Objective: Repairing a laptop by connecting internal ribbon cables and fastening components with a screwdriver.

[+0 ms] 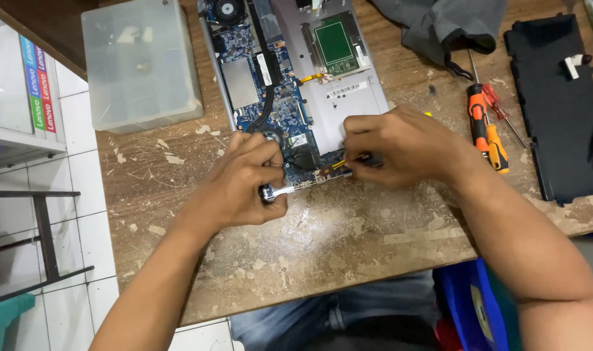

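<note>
Lidded plastic box [140, 62]; contents unclear.

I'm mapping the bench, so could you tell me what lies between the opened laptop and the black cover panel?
In the head view, an orange-handled screwdriver lies on the bare wood between the opened laptop and the black cover panel.

On your worn wooden tabletop [348, 240] you have a translucent plastic box [140, 62] at the far left, a grey cloth [439, 26], two orange-handled screwdrivers [486, 127], and a black cover panel [556, 104] at the right.
</note>
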